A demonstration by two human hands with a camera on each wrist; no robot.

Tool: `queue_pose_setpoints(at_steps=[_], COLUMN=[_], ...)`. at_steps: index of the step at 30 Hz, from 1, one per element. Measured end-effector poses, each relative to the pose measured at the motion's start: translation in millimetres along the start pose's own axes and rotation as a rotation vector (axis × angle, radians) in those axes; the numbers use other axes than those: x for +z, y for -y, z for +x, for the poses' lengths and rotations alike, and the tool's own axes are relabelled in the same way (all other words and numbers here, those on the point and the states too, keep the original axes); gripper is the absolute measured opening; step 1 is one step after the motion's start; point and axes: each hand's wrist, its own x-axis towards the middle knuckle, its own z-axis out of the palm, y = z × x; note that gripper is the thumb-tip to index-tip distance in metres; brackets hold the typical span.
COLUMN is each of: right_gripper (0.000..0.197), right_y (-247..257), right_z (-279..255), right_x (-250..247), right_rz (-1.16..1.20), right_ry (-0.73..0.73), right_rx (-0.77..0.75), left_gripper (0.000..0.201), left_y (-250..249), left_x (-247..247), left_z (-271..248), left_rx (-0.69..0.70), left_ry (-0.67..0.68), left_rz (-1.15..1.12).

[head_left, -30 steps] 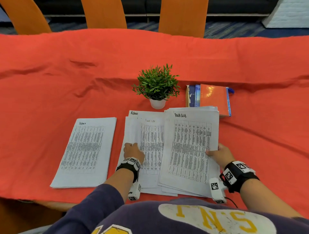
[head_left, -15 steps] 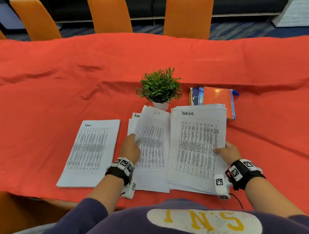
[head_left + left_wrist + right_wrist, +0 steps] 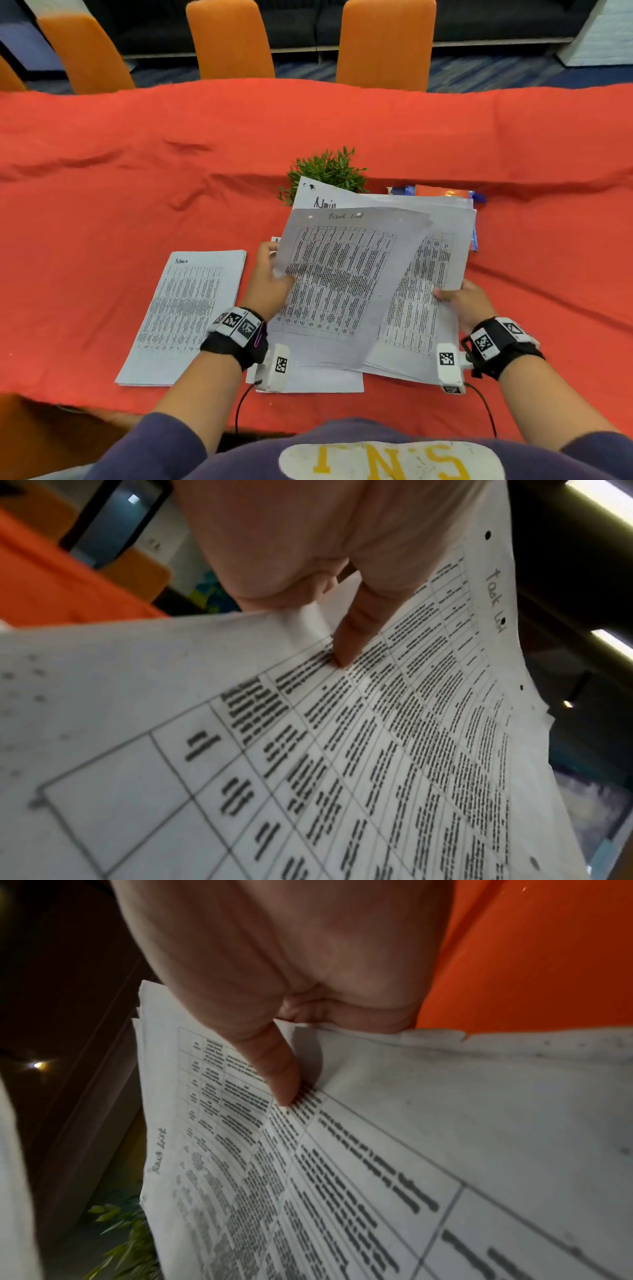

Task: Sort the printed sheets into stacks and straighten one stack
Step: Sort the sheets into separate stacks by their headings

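Note:
A grey-shaded sheet headed "Task List" (image 3: 342, 281) is raised and tilted over the middle of the table. My left hand (image 3: 269, 274) pinches its left edge, and the left wrist view shows the thumb (image 3: 356, 631) on the print. My right hand (image 3: 459, 298) grips the right edge of the Task List stack (image 3: 428, 291), thumb (image 3: 274, 1069) on top. A sheet headed "Admin" (image 3: 322, 202) shows behind the raised sheet. The Admin stack (image 3: 185, 315) lies flat at the left. More sheets (image 3: 308, 380) lie under my left wrist.
A small potted plant (image 3: 329, 169) stands just behind the papers. Orange and blue notebooks (image 3: 442, 192) lie at the back right, mostly hidden by the sheets. The orange tablecloth (image 3: 137, 171) is wrinkled. Orange chairs (image 3: 383, 41) line the far side.
My left hand has lifted the Task List sheet off the middle pile and swung it right, over the right stack. My right hand has closed on that stack's edge and raised it.

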Motion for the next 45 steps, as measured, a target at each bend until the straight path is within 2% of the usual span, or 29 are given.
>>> queue_pose_setpoints(at_steps=[2, 4, 7, 10, 11, 13, 14, 16, 18, 19, 21, 23, 26, 28, 30, 34, 39, 45], right_gripper=[0.043, 0.039, 0.033, 0.032, 0.032, 0.032, 0.033, 0.032, 0.036, 0.040, 0.038, 0.029, 0.036, 0.038, 0.039, 0.043, 0.043, 0.049], right_y=[-1, 1, 2, -2, -5, -12, -16, -21, -17, -16, -15, -20, -34, -42, -47, -51, -51, -44], right_z=[-7, -15, -26, -32, -32, -29, -27, -24, -34, -40, -47, -52, -50, -47, -43, -37, -23, -24], right_x=[15, 30, 48, 60, 63, 67, 69, 74, 84, 88, 96, 103, 105, 100, 90, 62, 22, -2], right_rz=[0.026, 0.074, 0.118, 0.089, 0.063, -0.024, -0.058, -0.035, 0.103, 0.135, 0.051, -0.145, -0.361, -0.359, -0.331, -0.308, -0.270, -0.270], right_ry=[0.048, 0.086, 0.140, 0.142, 0.130, 0.097, 0.074, 0.069, 0.104, 0.134, 0.207, 0.236, 0.127, 0.068, 0.027, -0.028, -0.094, -0.093], right_rx=[-0.012, 0.017, 0.068, 0.107, 0.120, 0.134, 0.148, 0.154, 0.174, 0.182, 0.154, 0.074, 0.008, 0.018, 0.050, 0.065, 0.094, 0.097], left_gripper=[0.057, 0.062, 0.042, 0.047, 0.038, 0.016, 0.017, 0.028, 0.031, 0.039, 0.057, 0.059, 0.039, 0.017, 0.012, 0.030, 0.064, 0.061], left_y=[8, 19, 42, 51, 51, 52, 51, 55, 64, 67, 74, 80, 92, 100, 110, 132, 148, 150], left_x=[6, 12, 20, 25, 24, 23, 21, 18, 16, 15, 13, 12, 11, 10, 7, 1, 11, 23], left_z=[7, 14, 22, 19, 18, 16, 15, 17, 20, 21, 19, 19, 15, 12, 12, 11, 11, 12], left_rx=[-0.133, -0.275, -0.385, -0.462, -0.474, -0.485, -0.492, -0.491, -0.474, -0.476, -0.485, -0.460, -0.406, -0.368, -0.359, -0.363, -0.450, -0.517], left_ry=[0.033, 0.086, 0.153, 0.190, 0.190, 0.191, 0.194, 0.177, 0.172, 0.173, 0.186, 0.186, 0.191, 0.210, 0.218, 0.189, 0.138, 0.108], left_rz=[-0.147, -0.191, -0.026, 0.018, 0.008, -0.008, -0.020, -0.030, -0.002, 0.009, 0.036, 0.053, 0.096, 0.175, 0.290, 0.650, 0.737, 0.733])
